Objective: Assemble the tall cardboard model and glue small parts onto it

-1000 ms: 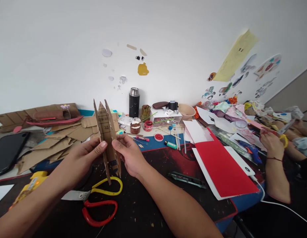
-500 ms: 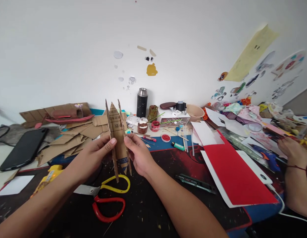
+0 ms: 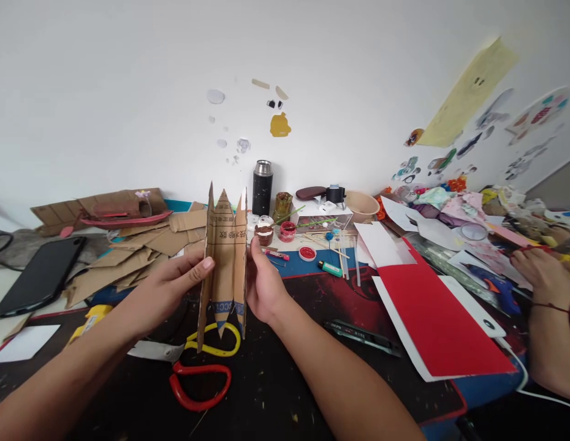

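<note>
Over the scissors: cardboard, long axis upright, tips up and down!
Left hand: nearly closed, pinching one side.
Right hand: thumb up along the other; fingers hidden, grip hard to call.

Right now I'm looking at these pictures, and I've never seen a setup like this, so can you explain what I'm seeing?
There's no machine here, just a person's two bare hands. The view comes from a camera worn on their head, looking forward and down. The left hand pinches a three-panelled cardboard piece with pointed ends. The right hand is at its other side; its fingers are mostly hidden. On the dark table lie scissors with one yellow and one red handle, a craft knife and a red sheet. Farther back are cardboard scraps and a black bottle. At far right is another person's hand.
</note>
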`<state>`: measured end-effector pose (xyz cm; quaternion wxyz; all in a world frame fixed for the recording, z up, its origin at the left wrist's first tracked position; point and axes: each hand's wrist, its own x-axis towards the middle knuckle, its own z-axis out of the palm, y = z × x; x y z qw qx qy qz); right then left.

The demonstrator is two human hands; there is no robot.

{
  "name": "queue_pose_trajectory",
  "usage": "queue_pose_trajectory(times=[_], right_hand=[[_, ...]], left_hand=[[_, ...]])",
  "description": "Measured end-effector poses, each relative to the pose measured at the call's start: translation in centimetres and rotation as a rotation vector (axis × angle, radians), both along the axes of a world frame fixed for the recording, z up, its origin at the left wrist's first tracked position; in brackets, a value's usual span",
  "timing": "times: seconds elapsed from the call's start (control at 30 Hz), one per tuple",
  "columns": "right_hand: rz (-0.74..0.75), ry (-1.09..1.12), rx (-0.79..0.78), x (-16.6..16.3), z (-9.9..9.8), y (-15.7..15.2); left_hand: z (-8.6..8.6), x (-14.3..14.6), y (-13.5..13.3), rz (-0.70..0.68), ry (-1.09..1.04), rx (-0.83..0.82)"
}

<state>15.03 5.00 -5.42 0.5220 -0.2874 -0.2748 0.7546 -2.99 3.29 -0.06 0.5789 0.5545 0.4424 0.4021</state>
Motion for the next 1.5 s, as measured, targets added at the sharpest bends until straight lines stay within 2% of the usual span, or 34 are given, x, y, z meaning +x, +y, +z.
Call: queue_pose_trajectory(times=[0.3,0.47,0.77,1.5], right_hand=[[0.041,0.014,-0.008,-0.18,0.86,-0.28],[0.035,0.027,0.002,-0.19,0.81,-0.3],[0.029,0.021,0.028,-0.21,0.68,-0.4],[0.026,0.047,0.021,-0.31,0.64,-0.49]], left_hand=[[0.12,0.14,-0.14,-0.039,0.03,0.006],[0.64,0.45,-0.23,-0.056,0.014,0.005],[0.23,-0.07,-0.1,-0.059,0.063,0.041],[0.65,0.01,-0.2,-0.062,0.081,0.038]])
